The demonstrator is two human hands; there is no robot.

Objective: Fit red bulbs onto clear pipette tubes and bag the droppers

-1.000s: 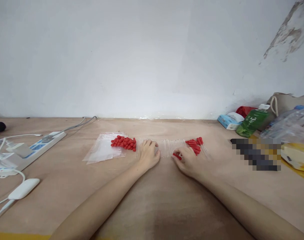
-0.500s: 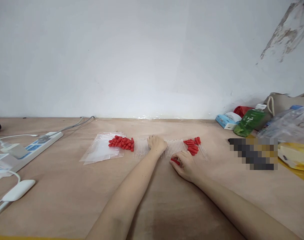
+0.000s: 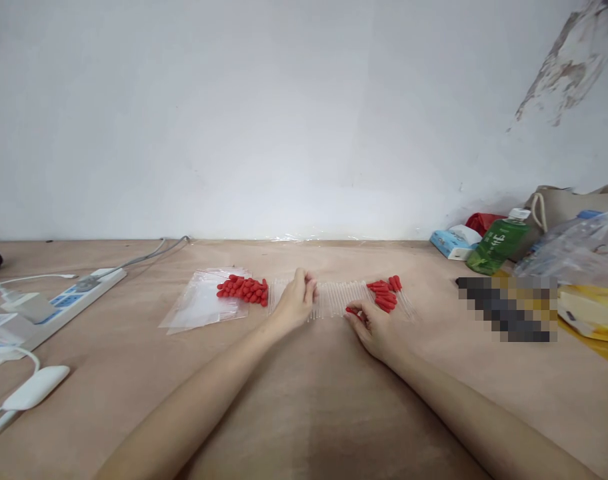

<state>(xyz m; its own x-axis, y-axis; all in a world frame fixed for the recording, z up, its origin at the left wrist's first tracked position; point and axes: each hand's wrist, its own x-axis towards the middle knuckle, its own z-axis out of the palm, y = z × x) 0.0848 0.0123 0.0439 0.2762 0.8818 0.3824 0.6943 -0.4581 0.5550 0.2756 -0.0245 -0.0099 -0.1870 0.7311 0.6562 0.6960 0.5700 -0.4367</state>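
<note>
My right hand [image 3: 377, 328] is closed around a small red piece, its red end [image 3: 354, 311] showing between thumb and fingers. To its left, my left hand [image 3: 295, 300] is over a row of thin clear sticks [image 3: 341, 297], fingers curled together; whatever they pinch, if anything, is hidden. Several red teardrop-shaped pieces [image 3: 243, 289] lie heaped at the row's left end, partly over clear plastic bags [image 3: 204, 303]. At the right end is another group of red pieces [image 3: 383, 295], beside a few loose clear sticks [image 3: 409, 303].
A white power strip [image 3: 69, 303] with plugs and cables lies at the left. Towards the right are a tissue pack [image 3: 451, 244], a green bottle [image 3: 499, 245], a dark blurred-out object [image 3: 504, 310] and yellow packaging [image 3: 591, 312]. A wall [image 3: 284, 133] closes off the back.
My left hand has drawn back slightly left and turned, its fingers now curled upward. My right hand has shifted a little, still holding the red piece, which shows less.
</note>
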